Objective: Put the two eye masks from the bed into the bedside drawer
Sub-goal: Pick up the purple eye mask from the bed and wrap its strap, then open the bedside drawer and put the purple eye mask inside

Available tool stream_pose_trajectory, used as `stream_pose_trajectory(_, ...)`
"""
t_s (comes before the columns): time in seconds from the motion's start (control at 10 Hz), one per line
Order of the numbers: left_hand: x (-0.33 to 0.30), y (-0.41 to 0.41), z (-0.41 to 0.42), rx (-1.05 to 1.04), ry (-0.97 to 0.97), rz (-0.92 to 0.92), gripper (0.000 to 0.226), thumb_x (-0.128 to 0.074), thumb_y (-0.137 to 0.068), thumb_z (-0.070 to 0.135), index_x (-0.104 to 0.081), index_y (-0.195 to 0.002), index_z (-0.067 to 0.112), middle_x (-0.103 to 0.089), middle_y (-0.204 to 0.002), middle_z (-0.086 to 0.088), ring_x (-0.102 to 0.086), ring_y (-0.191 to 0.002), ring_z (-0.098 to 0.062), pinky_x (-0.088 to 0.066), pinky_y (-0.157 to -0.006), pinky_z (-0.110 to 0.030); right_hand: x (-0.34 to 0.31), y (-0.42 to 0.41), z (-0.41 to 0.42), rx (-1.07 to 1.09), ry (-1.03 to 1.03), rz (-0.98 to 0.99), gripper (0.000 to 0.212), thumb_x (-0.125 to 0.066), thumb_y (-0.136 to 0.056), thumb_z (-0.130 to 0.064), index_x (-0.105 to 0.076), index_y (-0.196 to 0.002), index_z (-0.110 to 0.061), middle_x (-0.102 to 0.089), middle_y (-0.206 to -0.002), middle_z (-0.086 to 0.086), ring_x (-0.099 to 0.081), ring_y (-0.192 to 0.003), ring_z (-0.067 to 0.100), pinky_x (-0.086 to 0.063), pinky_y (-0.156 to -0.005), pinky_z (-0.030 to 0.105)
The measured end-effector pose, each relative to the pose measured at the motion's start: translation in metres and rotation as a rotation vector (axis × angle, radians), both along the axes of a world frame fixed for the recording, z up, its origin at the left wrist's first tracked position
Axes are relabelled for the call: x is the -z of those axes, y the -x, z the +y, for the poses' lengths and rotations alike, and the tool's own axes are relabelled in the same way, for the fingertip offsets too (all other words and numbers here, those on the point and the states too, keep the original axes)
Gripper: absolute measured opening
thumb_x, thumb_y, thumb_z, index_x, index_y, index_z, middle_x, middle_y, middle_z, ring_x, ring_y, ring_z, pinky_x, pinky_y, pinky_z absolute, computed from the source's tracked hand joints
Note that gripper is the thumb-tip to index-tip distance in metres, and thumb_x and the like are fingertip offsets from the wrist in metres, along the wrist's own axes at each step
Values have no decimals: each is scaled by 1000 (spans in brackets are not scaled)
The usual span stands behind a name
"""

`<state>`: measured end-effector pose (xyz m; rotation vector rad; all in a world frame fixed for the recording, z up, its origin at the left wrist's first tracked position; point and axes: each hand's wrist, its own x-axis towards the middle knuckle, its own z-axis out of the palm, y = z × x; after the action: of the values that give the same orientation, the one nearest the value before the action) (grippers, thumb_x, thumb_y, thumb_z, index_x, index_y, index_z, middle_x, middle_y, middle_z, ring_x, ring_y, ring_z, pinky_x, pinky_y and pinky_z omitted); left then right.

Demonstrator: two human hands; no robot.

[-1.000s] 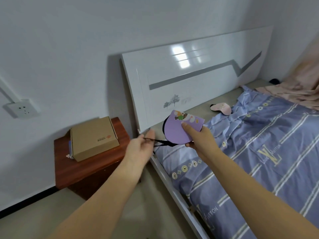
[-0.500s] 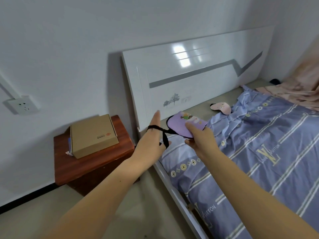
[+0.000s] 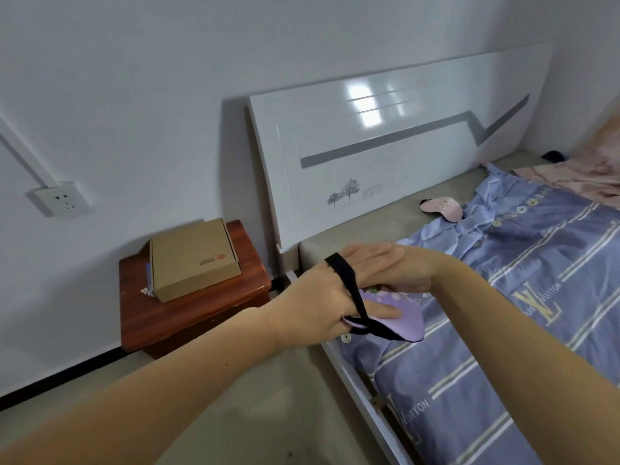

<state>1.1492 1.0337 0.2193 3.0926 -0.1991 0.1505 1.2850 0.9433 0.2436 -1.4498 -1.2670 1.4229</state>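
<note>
A purple eye mask (image 3: 404, 315) with a black strap is held over the bed's left edge. My left hand (image 3: 322, 303) grips it, thumb on top, the strap looped over the back of the hand. My right hand (image 3: 399, 268) holds the mask's far end from above, partly hiding it. A second, pink eye mask (image 3: 441, 206) lies on the bare mattress near the headboard. The red-brown bedside cabinet (image 3: 198, 313) stands left of the bed; its drawer front is not visible.
A cardboard box (image 3: 193, 258) sits on the cabinet top. The white headboard (image 3: 385, 156) stands against the wall. A purple striped quilt (image 3: 523, 313) covers the bed, a pink blanket (image 3: 590, 172) at far right. A wall socket (image 3: 62, 199) is at left.
The mask went from upright to flat and lower. The strap slipped over my left hand, which now grips the mask itself; my right hand turned palm-down over its far end.
</note>
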Motion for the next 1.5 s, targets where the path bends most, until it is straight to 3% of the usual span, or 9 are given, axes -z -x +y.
stream_pose_trajectory(0.1, -10, 4, 8, 95, 142, -171, 27, -50, -93, 23, -65, -115, 23, -30, -148, -17, -28, -140, -31, -19, -118, -43, 0, 10, 7, 126, -71, -61, 34, -48, -88, 1, -67, -76, -25, -70, -70, -9, -63, -69, 3, -51, -64, 16)
stream_pose_trajectory(0.2, -17, 10, 16, -204, 125, 121, 29, -48, -93, 19, -64, -113, 6, -53, -132, -25, -47, -124, -35, -36, -108, -46, 1, 16, 15, 219, -159, -183, 39, -45, -83, -4, -65, -60, -28, -64, -57, -15, -56, -58, 1, -46, -59, 17)
stream_pose_trajectory(0.5, -28, 46, 38, -162, 330, -438, 37, -58, -83, 1, -61, -119, 8, -63, -125, -14, -57, -118, -25, -42, -102, -28, 10, 0, 1, 514, -232, -62, 30, -53, -92, -14, -59, -64, -11, -46, -47, -12, -46, -44, 3, -46, -43, 15)
stream_pose_trajectory(0.7, -20, 45, 43, -80, 242, -440, 50, -68, -74, -13, -64, -116, 12, -57, -129, -19, -43, -128, -24, -32, -110, -30, 3, -18, -13, 318, -71, 68, 28, -56, -90, -32, -68, -108, -14, -75, -101, -3, -69, -94, 12, -55, -73, 20)
stream_pose_trajectory(0.8, -15, 47, 39, -100, 352, -431, 53, -67, -72, -17, -68, -111, 19, -52, -132, -12, -35, -129, -18, -27, -111, -21, 0, -10, -3, 201, -34, 184, 39, -58, -83, -45, -65, -115, -23, -73, -106, -4, -69, -90, 11, -53, -68, 18)
stream_pose_trajectory(1.0, -4, 65, 35, -325, 632, -355, 50, -46, -72, -21, -75, -88, 16, -37, -134, 9, -28, -130, -4, -18, -109, -12, 24, 15, 33, 338, -71, -27, 38, -55, -90, -33, -62, -91, 4, -40, -44, -14, -31, -39, 2, -25, -39, 16)
stream_pose_trajectory(1.2, 32, 94, 29, -738, 939, -436, 35, -44, -86, -10, -66, -100, 13, -41, -133, 2, -38, -127, -9, -29, -108, -13, 47, 35, 63, 511, -49, 412, 16, -58, -89, -21, -70, -93, -12, -74, -78, 1, -68, -70, 15, -56, -59, 25)
stream_pose_trajectory(1.3, 40, 99, 28, -885, 1553, -617, 21, -47, -93, 11, -60, -108, 18, -61, -118, -5, -61, -110, -18, -50, -95, -32, 61, 49, 79, 440, -24, 246, 20, -59, -89, -31, -72, -93, -16, -73, -85, 4, -65, -72, 19, -52, -62, 28)
stream_pose_trajectory(1.5, 65, 123, 51, -1092, 1599, -455, 17, -53, -92, 18, -60, -107, 19, -67, -108, -6, -67, -94, -20, -61, -67, -34, 92, 85, 114, 283, -8, 35, 44, -58, -88, -40, -59, -90, 4, -50, -74, 13, -45, -65, 23, -36, -53, 27)
